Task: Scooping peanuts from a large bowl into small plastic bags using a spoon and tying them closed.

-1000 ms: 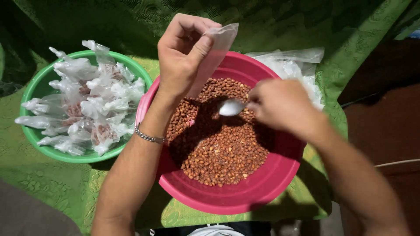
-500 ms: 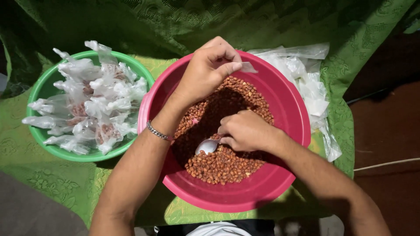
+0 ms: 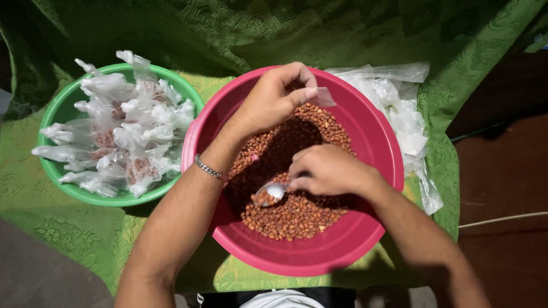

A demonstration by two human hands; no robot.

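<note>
At far left I see a green bowl (image 3: 54, 174) heaped with knotted clear packets (image 3: 123, 137). My left hand (image 3: 271, 102) pinches a small clear bag (image 3: 322, 98) over the pink basin (image 3: 371, 239) of reddish-brown nuts (image 3: 297, 214). My right hand (image 3: 328, 170), lower and nearer the nuts, is closed on a metal spoon (image 3: 273, 191), its handle running left-right and its bowl pointing left into the nuts. Loose bags (image 3: 408, 117) lie at right.
</note>
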